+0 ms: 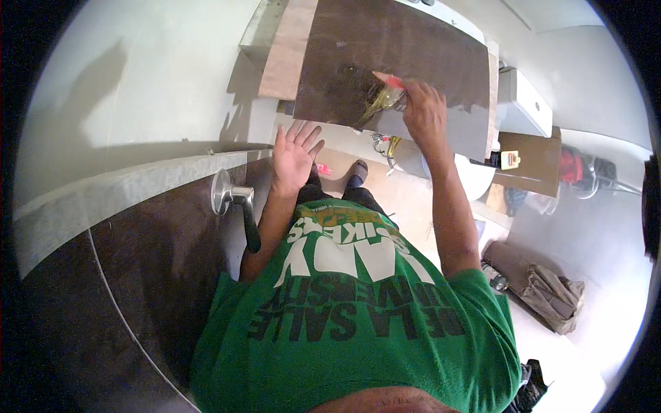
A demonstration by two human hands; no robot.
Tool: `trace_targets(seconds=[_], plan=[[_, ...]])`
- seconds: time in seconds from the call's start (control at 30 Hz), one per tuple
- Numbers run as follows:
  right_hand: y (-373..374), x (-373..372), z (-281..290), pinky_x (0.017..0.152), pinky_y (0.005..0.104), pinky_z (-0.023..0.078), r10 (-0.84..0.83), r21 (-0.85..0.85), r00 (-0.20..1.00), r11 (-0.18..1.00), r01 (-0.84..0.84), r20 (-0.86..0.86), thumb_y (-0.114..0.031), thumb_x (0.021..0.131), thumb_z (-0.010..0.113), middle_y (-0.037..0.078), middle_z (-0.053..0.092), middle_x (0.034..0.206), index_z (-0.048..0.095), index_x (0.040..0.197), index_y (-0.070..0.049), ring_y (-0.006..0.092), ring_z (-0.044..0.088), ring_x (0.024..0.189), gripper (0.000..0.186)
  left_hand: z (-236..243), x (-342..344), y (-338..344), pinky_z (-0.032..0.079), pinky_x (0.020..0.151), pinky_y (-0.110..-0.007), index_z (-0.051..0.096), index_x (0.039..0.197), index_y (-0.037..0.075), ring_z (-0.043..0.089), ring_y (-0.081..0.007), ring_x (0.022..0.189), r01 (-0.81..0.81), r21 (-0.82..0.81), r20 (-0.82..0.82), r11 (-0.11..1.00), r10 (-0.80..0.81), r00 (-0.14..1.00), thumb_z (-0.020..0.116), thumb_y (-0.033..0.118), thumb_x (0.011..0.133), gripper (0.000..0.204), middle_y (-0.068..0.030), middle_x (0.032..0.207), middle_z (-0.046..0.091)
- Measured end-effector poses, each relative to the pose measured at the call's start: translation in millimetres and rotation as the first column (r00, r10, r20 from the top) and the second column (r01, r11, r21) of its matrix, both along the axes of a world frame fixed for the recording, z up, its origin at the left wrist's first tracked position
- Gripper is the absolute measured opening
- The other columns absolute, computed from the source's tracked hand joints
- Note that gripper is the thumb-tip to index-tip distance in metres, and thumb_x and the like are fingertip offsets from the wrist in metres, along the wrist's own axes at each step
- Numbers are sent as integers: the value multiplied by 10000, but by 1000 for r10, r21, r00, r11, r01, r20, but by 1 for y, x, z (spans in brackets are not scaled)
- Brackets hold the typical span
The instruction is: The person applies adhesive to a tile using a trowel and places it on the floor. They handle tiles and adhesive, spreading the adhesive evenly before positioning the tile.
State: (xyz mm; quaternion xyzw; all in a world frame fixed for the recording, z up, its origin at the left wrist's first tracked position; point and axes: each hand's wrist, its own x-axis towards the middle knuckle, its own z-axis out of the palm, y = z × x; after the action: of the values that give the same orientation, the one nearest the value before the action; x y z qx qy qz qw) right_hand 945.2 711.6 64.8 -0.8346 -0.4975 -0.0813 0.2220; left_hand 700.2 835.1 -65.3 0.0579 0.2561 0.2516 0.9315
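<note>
A dark brown flat panel [441, 51] lies in front of me, over a lighter brown sheet [286, 51] whose edges show at its sides. Above its near part, my right hand [425, 110] is closed on a small red-tipped item with yellowish, partly see-through material [384, 102] hanging from it. Its exact kind cannot be made out. Dark, wet-looking smears mark the panel to the left of this item. Short of the panel's near left corner, my left hand [297, 155] is open, palm up, fingers spread, holding nothing.
Close on my left is a dark door-like panel with a metal lever handle [237, 196]. A white box-like unit [527, 103] and a cardboard piece [533, 165] bearing a yellow container [509, 160] stand right. Folded brown cloth [544, 286] lies on the floor; cables [387, 148] hang under the panel.
</note>
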Motion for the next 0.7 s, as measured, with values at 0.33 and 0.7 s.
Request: trace_targets(seconds=[0.33, 0.7], plan=[[16, -15, -17, 817, 442, 467, 241, -44, 968, 969, -244, -70, -28, 810, 527, 144, 670, 990, 664, 1014, -87, 322, 625, 946, 253, 12, 14, -9, 365, 1018, -487, 513, 1236, 94, 470, -315, 1242, 17, -5, 125, 1000, -16, 992, 414, 531, 959, 527, -120, 1244, 593], [-49, -36, 5, 851, 432, 439, 187, 12, 981, 982, -186, -49, -2, 777, 534, 115, 652, 1078, 641, 1048, -99, 303, 605, 976, 307, 8, 9, -4, 322, 1035, -479, 485, 1265, 100, 445, -297, 1262, 49, 48, 143, 998, -55, 988, 408, 578, 941, 583, -107, 1267, 578]])
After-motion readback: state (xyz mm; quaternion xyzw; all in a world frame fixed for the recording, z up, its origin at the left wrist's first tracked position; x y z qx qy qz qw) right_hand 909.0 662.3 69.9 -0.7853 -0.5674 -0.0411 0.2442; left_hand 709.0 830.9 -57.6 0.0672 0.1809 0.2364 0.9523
